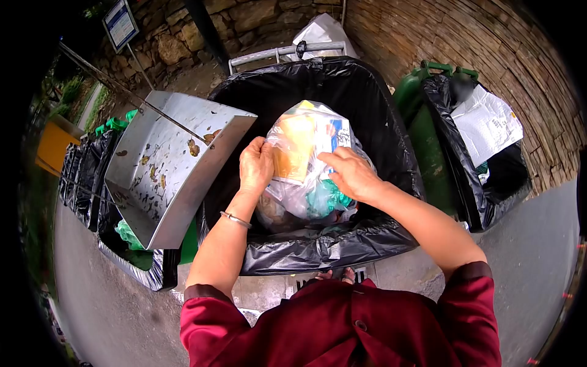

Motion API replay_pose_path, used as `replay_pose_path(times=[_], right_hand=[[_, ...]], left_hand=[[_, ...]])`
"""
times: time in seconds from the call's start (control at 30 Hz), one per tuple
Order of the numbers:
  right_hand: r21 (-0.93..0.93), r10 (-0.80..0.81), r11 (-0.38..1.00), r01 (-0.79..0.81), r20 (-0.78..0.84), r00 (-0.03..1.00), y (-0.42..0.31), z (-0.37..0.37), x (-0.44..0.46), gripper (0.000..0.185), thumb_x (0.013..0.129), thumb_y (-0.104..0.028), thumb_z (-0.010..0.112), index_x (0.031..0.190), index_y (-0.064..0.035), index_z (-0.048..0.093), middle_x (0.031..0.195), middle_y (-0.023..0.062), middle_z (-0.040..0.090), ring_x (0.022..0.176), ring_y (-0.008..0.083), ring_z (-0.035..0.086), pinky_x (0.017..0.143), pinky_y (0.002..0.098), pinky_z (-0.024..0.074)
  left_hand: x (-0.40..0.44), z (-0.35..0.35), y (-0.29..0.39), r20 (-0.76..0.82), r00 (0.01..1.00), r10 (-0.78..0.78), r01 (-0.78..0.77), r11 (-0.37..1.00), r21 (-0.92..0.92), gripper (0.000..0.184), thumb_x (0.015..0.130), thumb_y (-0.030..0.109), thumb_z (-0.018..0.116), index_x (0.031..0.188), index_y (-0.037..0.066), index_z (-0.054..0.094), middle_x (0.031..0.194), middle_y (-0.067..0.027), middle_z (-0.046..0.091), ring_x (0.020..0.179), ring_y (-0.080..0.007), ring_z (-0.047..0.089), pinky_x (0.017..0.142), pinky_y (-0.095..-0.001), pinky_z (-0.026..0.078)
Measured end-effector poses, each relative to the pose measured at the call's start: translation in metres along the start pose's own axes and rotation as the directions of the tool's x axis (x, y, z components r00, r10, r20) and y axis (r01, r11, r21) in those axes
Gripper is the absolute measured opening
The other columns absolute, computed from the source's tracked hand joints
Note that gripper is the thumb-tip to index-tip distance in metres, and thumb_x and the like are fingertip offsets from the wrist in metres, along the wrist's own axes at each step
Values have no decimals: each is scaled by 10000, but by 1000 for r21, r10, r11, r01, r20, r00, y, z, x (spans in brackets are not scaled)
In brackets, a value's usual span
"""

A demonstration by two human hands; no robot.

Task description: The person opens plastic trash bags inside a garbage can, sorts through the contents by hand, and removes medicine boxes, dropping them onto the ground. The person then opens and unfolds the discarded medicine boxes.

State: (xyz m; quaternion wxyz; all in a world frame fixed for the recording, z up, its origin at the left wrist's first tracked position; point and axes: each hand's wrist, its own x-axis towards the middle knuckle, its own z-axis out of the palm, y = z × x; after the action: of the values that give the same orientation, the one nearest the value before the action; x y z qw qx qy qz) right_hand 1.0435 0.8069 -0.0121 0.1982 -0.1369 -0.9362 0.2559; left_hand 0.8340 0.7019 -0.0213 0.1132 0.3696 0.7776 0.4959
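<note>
A clear plastic bag [287, 191] full of rubbish sits in a large bin lined with a black bin liner [281, 257]. Through its film show an orange-yellow packet [293, 150], a blue-and-white package [333, 131] and some green plastic [324, 199]. My left hand [255, 165], with a bangle [235, 219] on that wrist, is closed on the left side of the clear bag. On the opposite side, my right hand [351, 174] has its fingers bent and pinching the film near the blue-and-white package. The fingertips are partly hidden by the bag's folds and glare.
Left of the bin, a metal dustpan-like scoop [171, 153] with dry leaves rests tilted over smaller lined bins. To the right stands a green bin [434, 165] holding a white padded sheet [486, 125]. Behind are a metal rail [287, 52], a white sack [321, 33] and stone walls.
</note>
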Motion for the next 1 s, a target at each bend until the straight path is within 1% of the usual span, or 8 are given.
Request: replay_pose_path(times=[0.17,0.33,0.4,0.5,0.57,0.67,0.73,1.0], right_hand=[[-252,-36,965,67,124,992,3,13,16,301,759,-1,518,1054,-50,552,945,161,527,934,322,514,798,386,441],[6,-82,997,82,36,996,8,17,7,116,769,-12,568,884,-21,567,816,144,536,823,310,550,741,385,454],[64,-11,998,11,9,1000,9,15,5,271,763,-59,596,1028,-30,547,931,169,541,906,331,529,804,391,440],[-97,263,960,-263,-13,965,22,18,14,739,705,-190,697,1318,-30,317,1196,206,428,1102,394,400,964,421,352],[-105,356,928,-358,-42,934,16,17,20,777,684,-212,718,1318,-22,313,1198,204,424,1116,387,393,972,419,349],[-86,434,888,-451,-166,886,32,27,19,847,610,-285,774,1286,-35,329,1148,223,480,1084,387,453,945,419,383],[192,532,820,-539,90,842,38,28,18,825,614,-307,778,1265,-32,351,1140,238,524,1081,367,506,929,401,405],[161,438,881,-446,80,895,36,27,14,540,683,-124,741,1149,-29,484,1040,215,591,1016,352,556,853,403,433]], left_hand=[[1,-4,2,-38,998,49,-50,998,-26,174,876,151,518,841,-2,593,647,-128,569,607,-200,552,608,-325,441],[1,-6,7,-70,995,68,-76,989,-128,176,882,143,516,837,-11,589,629,-94,550,590,-146,512,585,-300,431],[3,0,-2,-7,1000,1,-3,973,-233,184,887,155,520,839,-10,585,633,-74,540,598,-125,491,582,-285,424],[4,11,-23,98,995,25,-27,999,25,286,824,255,626,992,34,555,914,-103,587,854,-201,528,747,-319,437],[-8,7,6,157,983,-93,18,907,421,711,667,380,761,1222,99,416,1249,-119,443,1209,-293,361,944,-437,354],[-14,8,21,186,961,-203,46,786,617,1073,551,388,834,1381,132,205,1242,-146,447,1193,-329,391,985,-506,312],[-17,10,21,314,901,-299,36,773,633,1089,580,396,812,1387,102,142,1244,-170,435,1188,-321,406,984,-465,336],[-14,10,15,330,926,-182,-64,787,614,1090,576,293,818,1378,8,137,1187,-210,472,1149,-326,452,954,-385,394]])
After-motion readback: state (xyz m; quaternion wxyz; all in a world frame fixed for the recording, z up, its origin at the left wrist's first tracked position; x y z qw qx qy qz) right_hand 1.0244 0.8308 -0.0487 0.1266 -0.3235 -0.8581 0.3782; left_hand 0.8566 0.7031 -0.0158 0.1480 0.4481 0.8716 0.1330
